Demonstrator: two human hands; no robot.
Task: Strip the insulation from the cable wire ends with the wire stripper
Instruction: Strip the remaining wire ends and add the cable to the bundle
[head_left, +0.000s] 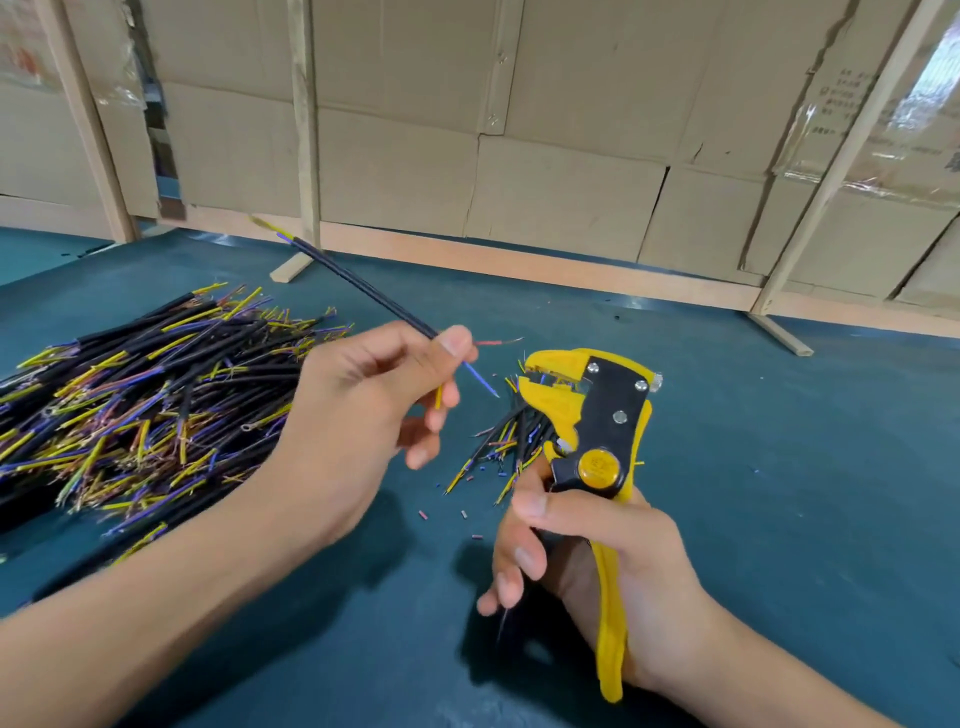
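My left hand (363, 410) pinches a black cable (363, 283) that slants up to the far left. Three inner wires fan out past my fingers: a red one (493, 342) with bare strands at its tip, a blue one (480, 379) and a yellow one (439, 397). My right hand (597, 551) grips the handles of a yellow and black wire stripper (592, 415), held upright. Its jaws point left, a short way right of the wire ends and not touching them.
A big heap of black cables (130, 410) with coloured ends lies at the left on the dark teal table (779, 467). A smaller bunch of cables (514, 436) sits behind the stripper. Insulation bits (464, 514) dot the table. A cardboard wall on wooden frames (519, 156) stands behind.
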